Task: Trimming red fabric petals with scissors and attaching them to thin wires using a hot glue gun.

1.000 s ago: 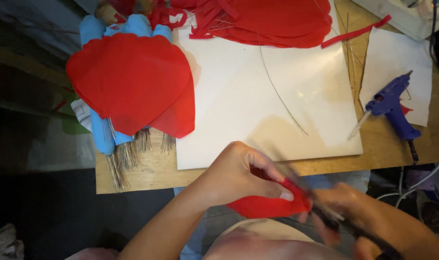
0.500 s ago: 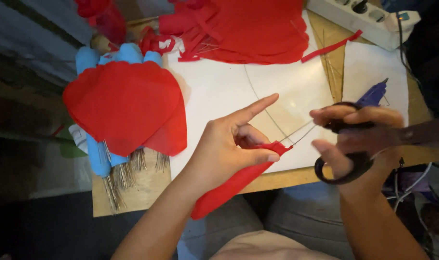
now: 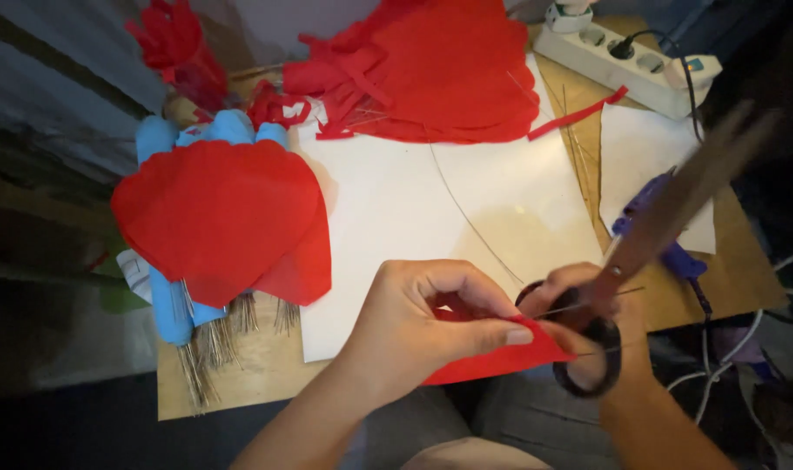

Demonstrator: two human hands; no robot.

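Left hand (image 3: pixel 414 326) pinching a red paper piece (image 3: pixel 501 357); right hand (image 3: pixel 588 322) gripping black-handled scissors (image 3: pixel 640 252).

Half a second ago the scissors sat level beside the paper; now their blurred blades tilt up to the right, and both hands are lower in view. Left lies a red petal stack (image 3: pixel 222 218) over blue tubes (image 3: pixel 166 305), then white sheets (image 3: pixel 388 209) on the wooden table (image 3: pixel 240 383), a blue glue gun (image 3: pixel 649 209) and power strip (image 3: pixel 631 61) at right.

warm light, dim edges, blurred scissors (image 3: pixel 675 209)
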